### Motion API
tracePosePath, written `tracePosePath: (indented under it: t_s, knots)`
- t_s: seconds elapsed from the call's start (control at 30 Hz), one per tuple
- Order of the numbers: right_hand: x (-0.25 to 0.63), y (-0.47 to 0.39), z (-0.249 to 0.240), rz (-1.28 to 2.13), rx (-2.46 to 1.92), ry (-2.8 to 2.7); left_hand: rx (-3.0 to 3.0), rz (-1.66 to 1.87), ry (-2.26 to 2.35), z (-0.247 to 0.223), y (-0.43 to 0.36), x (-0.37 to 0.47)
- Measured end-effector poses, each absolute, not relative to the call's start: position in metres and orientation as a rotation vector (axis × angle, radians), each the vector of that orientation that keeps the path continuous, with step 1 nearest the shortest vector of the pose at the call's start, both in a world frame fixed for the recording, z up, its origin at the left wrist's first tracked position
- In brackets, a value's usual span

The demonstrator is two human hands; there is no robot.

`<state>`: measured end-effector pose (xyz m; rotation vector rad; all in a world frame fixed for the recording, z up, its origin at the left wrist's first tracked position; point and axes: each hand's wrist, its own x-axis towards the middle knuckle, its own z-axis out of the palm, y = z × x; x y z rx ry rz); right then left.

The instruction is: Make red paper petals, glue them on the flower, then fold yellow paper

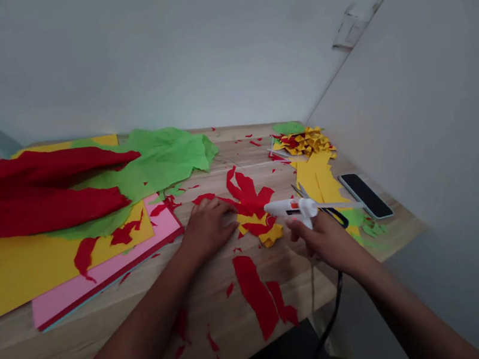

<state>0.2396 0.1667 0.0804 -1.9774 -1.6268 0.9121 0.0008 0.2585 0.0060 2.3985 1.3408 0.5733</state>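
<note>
A white glue gun [292, 207] is in my right hand [324, 239], its fingers wrapped round the handle. The gun points left, its nozzle over a red and yellow paper flower shape [249, 199] lying on the wooden table. A clear glue stick juts from its back. My left hand [210, 226] rests at the left side of the flower shape, fingers bent at the edge of the red paper; what its fingertips hold, if anything, is hidden.
Red crepe paper [33, 194] and green crepe paper [163, 155] cover yellow and pink sheets [108, 267] at left. Red scraps [256, 295] lie in front. Scissors [338, 215], a phone [367, 195], folded yellow pieces [311, 142] and yellow strips [319, 179] are at right. A black cord hangs down.
</note>
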Motion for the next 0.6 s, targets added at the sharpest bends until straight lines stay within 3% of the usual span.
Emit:
tracePosePath:
  t_s: [0.2,0.33,0.47,0.6]
  knots:
    - [0.244,0.131,0.105,0.886,-1.353,-0.802,2.259,0.684,1.280,0.004,0.259,0.002]
    - [0.232,0.127,0.117,0.844,-1.070,-0.467,2.222,0.765,1.297,0.031,0.262,-0.001]
    - [0.187,0.126,0.111,1.070,-0.953,-0.513,2.109,1.021,1.531,0.090,0.239,-0.034]
    - [0.096,0.117,0.088,1.315,-0.889,-0.763,1.842,1.191,1.799,0.140,0.163,-0.085]
